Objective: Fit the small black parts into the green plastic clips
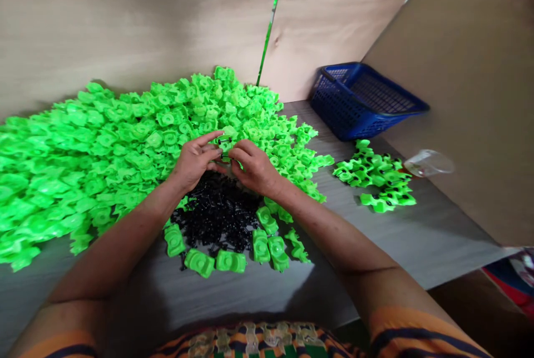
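Item: small green plastic part point(225, 149) w/ black clip, pinched between left hand point(195, 162) and right hand point(254, 167); hands together, fingertips meeting over it at table centre, both equally near; part's long axis can't be told, mostly hidden by fingers. Supply: black clips pile point(219, 219) directly below hands, toward the body; big green heap point(104, 146) behind and to the left, touching left wrist. Also: small green batch point(375, 175) well apart to right, beside blue basket point(362, 99); table point(417, 241) grey.
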`<action>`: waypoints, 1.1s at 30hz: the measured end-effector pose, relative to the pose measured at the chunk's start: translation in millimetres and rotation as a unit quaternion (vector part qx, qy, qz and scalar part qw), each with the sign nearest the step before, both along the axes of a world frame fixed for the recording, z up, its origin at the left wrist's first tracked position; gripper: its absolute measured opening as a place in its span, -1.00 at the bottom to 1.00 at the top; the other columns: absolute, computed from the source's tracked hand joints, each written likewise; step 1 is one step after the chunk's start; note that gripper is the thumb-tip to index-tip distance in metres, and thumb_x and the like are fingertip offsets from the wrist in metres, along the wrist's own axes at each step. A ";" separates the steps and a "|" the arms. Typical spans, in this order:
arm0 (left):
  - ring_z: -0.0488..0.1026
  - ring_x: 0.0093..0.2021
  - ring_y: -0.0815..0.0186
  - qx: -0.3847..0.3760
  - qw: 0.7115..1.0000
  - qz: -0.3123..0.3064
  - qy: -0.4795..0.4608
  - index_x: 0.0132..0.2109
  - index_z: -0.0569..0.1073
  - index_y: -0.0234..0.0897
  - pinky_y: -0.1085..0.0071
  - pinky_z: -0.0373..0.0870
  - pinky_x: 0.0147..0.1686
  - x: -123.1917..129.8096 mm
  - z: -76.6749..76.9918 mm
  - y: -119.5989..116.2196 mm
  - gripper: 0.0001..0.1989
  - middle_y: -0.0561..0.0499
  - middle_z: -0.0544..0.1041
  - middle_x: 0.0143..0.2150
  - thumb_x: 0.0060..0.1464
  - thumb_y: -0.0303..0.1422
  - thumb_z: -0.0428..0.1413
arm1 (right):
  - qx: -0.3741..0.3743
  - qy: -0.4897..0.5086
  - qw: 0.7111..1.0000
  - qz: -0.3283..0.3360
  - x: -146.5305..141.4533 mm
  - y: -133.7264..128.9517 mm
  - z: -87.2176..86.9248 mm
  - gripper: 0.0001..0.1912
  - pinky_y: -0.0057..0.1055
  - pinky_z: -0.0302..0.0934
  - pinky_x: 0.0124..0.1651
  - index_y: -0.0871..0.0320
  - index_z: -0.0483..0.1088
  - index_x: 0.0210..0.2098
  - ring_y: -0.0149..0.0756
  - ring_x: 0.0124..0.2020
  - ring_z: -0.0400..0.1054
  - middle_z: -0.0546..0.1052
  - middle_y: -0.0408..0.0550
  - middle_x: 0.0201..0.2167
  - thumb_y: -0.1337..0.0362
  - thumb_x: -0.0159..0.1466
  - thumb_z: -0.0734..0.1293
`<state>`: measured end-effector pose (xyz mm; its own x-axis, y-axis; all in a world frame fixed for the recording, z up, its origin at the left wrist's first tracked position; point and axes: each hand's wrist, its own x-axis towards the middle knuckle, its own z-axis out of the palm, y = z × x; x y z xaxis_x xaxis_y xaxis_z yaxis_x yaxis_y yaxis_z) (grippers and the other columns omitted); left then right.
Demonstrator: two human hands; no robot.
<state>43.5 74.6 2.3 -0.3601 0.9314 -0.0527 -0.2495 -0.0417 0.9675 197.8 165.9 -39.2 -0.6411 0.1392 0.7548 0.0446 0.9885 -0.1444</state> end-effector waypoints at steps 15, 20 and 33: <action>0.41 -0.52 0.44 0.038 0.998 -0.050 0.031 0.14 0.60 -0.33 0.48 0.53 -0.51 -9.7 -8.4 2.2 -0.25 0.19 0.41 -0.49 -0.32 -0.40 0.48 | -0.172 0.039 0.984 0.015 1.5 0.3 2.8 -0.89 -0.41 0.22 -0.23 0.10 0.35 -0.22 -0.36 -0.31 0.30 0.41 -0.13 -0.33 0.43 0.33 0.26; 0.42 -0.56 0.47 0.042 0.997 -0.033 0.058 0.11 0.62 -0.30 0.50 0.49 -0.52 -11.2 -5.8 1.1 -0.28 0.16 0.51 -0.44 -0.31 -0.37 0.49 | -0.386 0.055 0.920 0.034 -2.4 1.4 0.4 -0.88 -0.42 0.28 -0.26 0.12 0.38 -0.32 -0.41 -0.39 0.33 0.47 -0.19 -0.42 0.25 0.30 0.40; 0.45 -0.58 0.44 0.047 0.994 -0.030 0.091 0.15 0.60 -0.35 0.47 0.47 -0.48 -9.1 0.6 -1.6 -0.28 0.15 0.55 -0.44 -0.26 -0.36 0.44 | -0.484 0.100 0.867 0.063 -6.7 -5.4 2.3 -0.71 -0.38 0.32 -0.22 0.10 0.43 -0.32 -0.37 -0.38 0.41 0.50 -0.19 -0.44 0.03 0.24 0.48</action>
